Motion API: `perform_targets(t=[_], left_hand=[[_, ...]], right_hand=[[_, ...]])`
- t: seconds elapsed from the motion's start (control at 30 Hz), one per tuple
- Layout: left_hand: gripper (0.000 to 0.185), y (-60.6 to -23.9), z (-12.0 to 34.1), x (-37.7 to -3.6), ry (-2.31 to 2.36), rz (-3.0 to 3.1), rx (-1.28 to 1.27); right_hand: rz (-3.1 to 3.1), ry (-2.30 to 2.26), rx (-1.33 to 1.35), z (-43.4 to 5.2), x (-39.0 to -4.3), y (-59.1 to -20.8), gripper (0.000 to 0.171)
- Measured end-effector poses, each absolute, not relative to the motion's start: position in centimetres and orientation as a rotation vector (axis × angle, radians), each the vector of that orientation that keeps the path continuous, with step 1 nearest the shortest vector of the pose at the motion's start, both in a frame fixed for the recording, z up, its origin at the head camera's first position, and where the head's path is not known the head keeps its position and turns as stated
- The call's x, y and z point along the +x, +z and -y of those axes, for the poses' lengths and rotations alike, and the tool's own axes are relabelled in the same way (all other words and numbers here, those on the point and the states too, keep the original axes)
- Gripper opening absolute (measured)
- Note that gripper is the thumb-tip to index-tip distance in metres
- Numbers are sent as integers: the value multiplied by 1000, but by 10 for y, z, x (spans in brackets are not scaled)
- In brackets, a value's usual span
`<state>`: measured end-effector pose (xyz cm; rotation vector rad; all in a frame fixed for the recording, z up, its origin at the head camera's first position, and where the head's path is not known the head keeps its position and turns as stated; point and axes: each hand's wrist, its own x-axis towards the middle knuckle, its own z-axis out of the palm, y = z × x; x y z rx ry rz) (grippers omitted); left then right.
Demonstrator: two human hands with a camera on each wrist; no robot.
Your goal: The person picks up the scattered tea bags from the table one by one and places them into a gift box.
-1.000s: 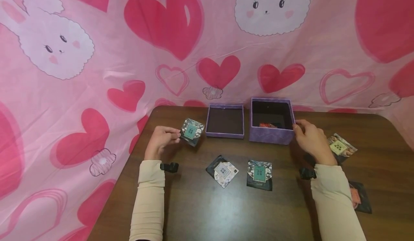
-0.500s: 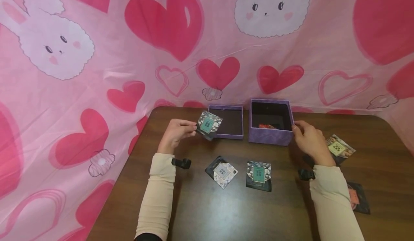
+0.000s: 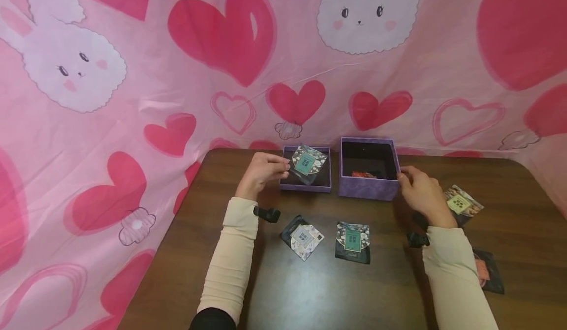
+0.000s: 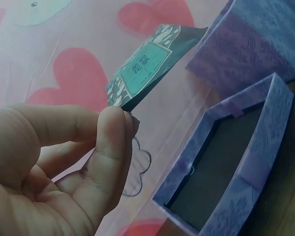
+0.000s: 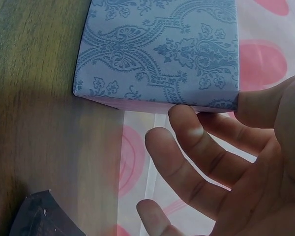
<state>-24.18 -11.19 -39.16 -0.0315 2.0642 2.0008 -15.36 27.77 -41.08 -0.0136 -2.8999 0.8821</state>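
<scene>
My left hand (image 3: 262, 174) pinches the corner of a flat, dark sachet (image 3: 308, 163) with a green label and floral print. In the head view the sachet overlaps the shallow purple lid (image 3: 305, 189); the left wrist view shows it raised above that lid, pinched between thumb and fingers. At the deep purple box (image 3: 369, 191), my right hand (image 3: 424, 196) holds the right-hand near corner, the thumb (image 5: 258, 109) on one face and fingertips on the adjoining side. Something red (image 3: 364, 174) lies inside the box, partly hidden by its front wall.
A grey-labelled sachet (image 3: 303, 237) and another green-labelled sachet (image 3: 352, 241) lie on the brown table (image 3: 301, 295). Right of the right arm are a yellow-labelled sachet (image 3: 462, 203) and an orange-labelled sachet (image 3: 489, 271). A pink heart-patterned cloth (image 3: 248, 123) hangs behind the table.
My left hand has moved right and slightly away from me, carrying the green-labelled sachet from left of the lid to over it. My right hand stays at the box corner.
</scene>
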Motion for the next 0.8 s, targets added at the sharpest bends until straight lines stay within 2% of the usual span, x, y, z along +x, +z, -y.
perform_targets(t=[0.8], left_hand=[[19,-384,45,-256,2056,-1935,45]], right_hand=[[2858,867,23,-279,-152,-408,44]])
